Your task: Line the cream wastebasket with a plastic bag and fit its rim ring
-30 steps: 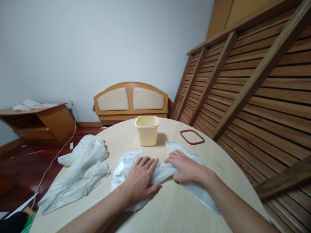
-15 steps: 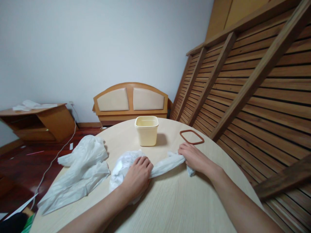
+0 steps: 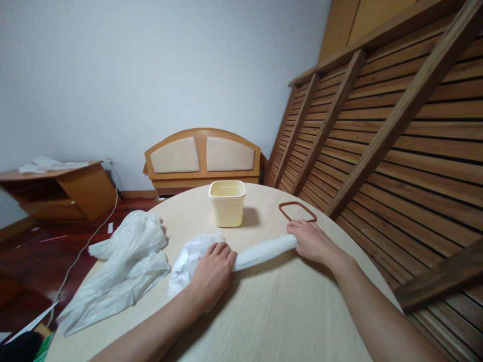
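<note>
A white plastic bag (image 3: pixel 266 253) stretches between my two hands as a narrow, twisted strip. My left hand (image 3: pixel 216 269) is closed over the strip's left end, beside a crumpled white bundle (image 3: pixel 188 261) that seems to belong to the same bag. My right hand (image 3: pixel 313 242) grips the strip's other end, fingers wrapped round it. Just beyond that hand lies a brown square ring frame (image 3: pixel 298 203). A pale yellow plastic bin (image 3: pixel 228 208) stands upright behind the strip. Another white plastic bag (image 3: pixel 124 269) lies rumpled at the table's left side.
The round light-wood table (image 3: pixel 287 311) fills the foreground. A slatted wooden panel (image 3: pixel 377 146) leans along the right. Behind the table is a headboard (image 3: pixel 204 151); a low desk (image 3: pixel 68 191) with white sheets stands left, and a white cable (image 3: pixel 85 244) runs over the floor.
My right hand has moved a little to the right, pulling the strip longer and tauter. The loose end below that hand no longer shows. My left hand has barely moved.
</note>
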Demonstrator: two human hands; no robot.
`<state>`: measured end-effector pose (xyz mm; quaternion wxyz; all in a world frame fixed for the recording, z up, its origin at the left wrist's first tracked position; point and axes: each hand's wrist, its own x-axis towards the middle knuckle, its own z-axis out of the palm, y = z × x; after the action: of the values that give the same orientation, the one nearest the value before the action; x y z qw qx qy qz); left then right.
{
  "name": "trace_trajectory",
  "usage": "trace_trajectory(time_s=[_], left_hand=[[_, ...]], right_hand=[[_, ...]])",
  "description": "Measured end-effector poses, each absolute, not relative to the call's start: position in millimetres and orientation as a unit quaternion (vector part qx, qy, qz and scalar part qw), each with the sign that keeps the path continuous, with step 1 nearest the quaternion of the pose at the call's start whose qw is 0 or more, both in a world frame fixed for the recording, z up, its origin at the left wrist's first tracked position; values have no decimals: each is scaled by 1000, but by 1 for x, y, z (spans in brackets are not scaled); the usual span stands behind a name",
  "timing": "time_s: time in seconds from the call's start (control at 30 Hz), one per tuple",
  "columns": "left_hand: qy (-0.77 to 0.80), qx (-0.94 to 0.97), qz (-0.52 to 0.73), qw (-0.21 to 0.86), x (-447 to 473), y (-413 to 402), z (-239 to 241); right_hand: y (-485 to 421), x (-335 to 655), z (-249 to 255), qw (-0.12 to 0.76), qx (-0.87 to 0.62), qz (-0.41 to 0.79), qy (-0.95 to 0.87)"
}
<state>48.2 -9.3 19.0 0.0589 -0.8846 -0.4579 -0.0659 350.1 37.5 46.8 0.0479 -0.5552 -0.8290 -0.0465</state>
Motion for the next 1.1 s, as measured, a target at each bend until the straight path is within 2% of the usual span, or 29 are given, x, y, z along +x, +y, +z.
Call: trace_trajectory(time_s=[0.13, 0.27, 0.37, 0.5, 0.8, 1.1], left_hand=[[-479, -874, -63, 49, 48, -7, 20], [-485, -870, -81, 43, 47, -5, 18], [-478, -872, -86, 51, 47, -5, 18], [-458, -882, -90, 68, 48, -7, 18], [-425, -895, -110, 75, 47, -7, 16], [-414, -897, -150, 41, 45, -11, 13]], right_hand=[[32, 351, 46, 33, -570, -28, -821], [27, 345, 43, 69, -558, -37, -826], [22, 326, 40, 123, -488, -34, -864], [12, 288, 36, 153, -371, 31, -915], [12, 274, 48, 92, -405, 99, -904], [6, 288, 64, 112, -399, 111, -903]])
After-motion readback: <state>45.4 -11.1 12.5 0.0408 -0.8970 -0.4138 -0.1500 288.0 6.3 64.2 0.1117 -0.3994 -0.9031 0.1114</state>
